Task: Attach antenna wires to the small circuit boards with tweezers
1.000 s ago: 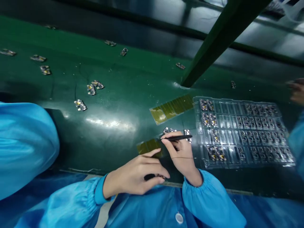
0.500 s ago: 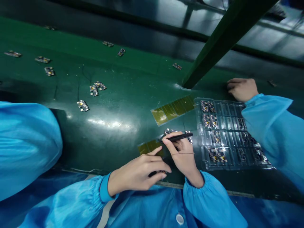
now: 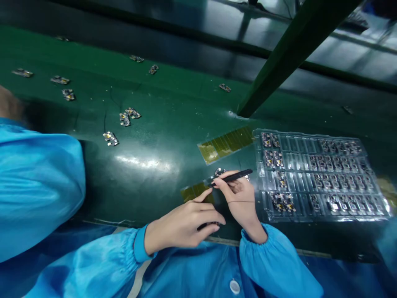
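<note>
My right hand (image 3: 237, 194) is closed around black tweezers (image 3: 235, 176), whose tip points left at the edge of a small amber film sheet (image 3: 194, 191). My left hand (image 3: 186, 223) rests just left of it, index finger stretched to the tweezers' tip and over the sheet. Between its thumb and the other fingers is a small circuit board (image 3: 212, 224), mostly hidden. Behind my right hand lies another small board (image 3: 219, 171), partly covered. A larger amber film sheet (image 3: 226, 145) lies farther back on the green table.
A clear tray (image 3: 262, 174) with rows of small boards is at the right. A green post (image 3: 269, 74) rises behind it. Loose boards (image 3: 111, 138) are scattered at the left and back. A person's blue sleeve (image 3: 40, 178) is at far left.
The other person's hand and sleeve over the tray have withdrawn to the right, uncovering its boards. Part of a hand now shows at the far left. My hands have barely moved.
</note>
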### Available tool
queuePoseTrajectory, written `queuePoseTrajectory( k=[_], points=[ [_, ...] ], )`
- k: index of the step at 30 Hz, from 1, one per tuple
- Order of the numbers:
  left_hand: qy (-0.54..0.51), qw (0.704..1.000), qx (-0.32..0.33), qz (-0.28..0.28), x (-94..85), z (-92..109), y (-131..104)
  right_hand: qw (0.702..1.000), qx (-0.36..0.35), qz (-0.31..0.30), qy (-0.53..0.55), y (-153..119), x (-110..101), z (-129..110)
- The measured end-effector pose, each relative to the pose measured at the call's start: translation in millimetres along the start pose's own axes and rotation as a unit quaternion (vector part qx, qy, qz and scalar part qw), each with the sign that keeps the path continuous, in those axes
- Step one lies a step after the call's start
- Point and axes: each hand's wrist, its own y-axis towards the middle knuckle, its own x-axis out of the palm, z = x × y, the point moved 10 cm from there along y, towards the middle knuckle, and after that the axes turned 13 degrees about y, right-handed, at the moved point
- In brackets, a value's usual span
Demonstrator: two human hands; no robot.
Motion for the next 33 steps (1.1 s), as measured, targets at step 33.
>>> queuePoseTrajectory(
  k=[33],
  points=[
    [-0.419,0.85,-0.264,0.177,-18.5,-70.4,55.6,0.952,-0.151,0.221,0.15,-20.4,-64.3,-31.7]
  ],
)
